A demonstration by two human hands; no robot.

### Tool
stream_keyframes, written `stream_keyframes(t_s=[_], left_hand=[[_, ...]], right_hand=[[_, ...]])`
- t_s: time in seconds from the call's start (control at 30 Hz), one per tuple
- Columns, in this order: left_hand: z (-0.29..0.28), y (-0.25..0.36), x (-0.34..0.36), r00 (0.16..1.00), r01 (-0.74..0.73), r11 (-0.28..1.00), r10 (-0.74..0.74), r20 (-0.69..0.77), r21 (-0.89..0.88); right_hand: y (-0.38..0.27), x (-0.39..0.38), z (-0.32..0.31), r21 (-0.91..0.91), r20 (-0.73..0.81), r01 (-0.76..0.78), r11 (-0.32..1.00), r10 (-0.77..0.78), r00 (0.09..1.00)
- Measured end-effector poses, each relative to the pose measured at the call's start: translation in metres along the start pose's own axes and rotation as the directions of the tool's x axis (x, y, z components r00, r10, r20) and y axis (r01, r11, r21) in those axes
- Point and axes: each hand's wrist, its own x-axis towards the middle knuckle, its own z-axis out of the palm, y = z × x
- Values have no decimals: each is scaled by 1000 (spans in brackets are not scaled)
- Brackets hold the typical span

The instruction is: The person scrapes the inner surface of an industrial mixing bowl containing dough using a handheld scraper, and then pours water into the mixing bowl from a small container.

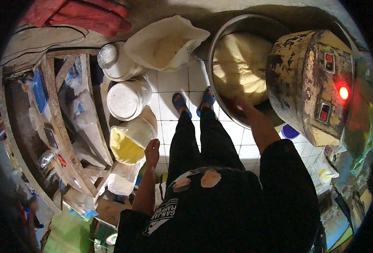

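Note:
My right hand (243,106) reaches over the near rim of a large metal mixing bowl (212,63). Its fingers are in shadow, close to a pale yellow mass of dough or flour (240,63) inside, so I cannot make out their shape or any contact. At my side hangs my left hand (152,152), its fingers curled loosely together with nothing visible in them. It is nearest an open white sack with a yellow lining or content (127,145).
A worn machine housing (306,84) with red switches and a lit red lamp overhangs the bowl's right. White lidded buckets (127,99) and an open white sack (165,44) stand at left and back. Wooden shelving (64,139) lines the left. White tiles (171,130) cover the floor.

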Motion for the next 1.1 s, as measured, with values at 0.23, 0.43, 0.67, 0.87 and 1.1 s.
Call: stream_keyframes(t_s=[0.23,0.43,0.67,0.87,1.1], left_hand=[[-9,20,-1,1000,5,1000,-5,-17,17],[-12,24,3,999,1,996,-4,-36,-84],[2,-12,0,999,31,999,-31,22,-14],[-5,-3,3,999,15,1000,-14,49,-2],[-19,3,5,998,-58,998,58,0,24]], right_hand=[[-45,-46,-98,-975,-118,-131,-181,-81,990],[-17,-15,-126,-986,42,48,-160,40,998],[-100,-6,22,-685,512,210,697,256,820],[-10,6,-44,-870,206,112,481,145,968],[-8,-11,-124,-867,-94,-28,-497,108,990]])
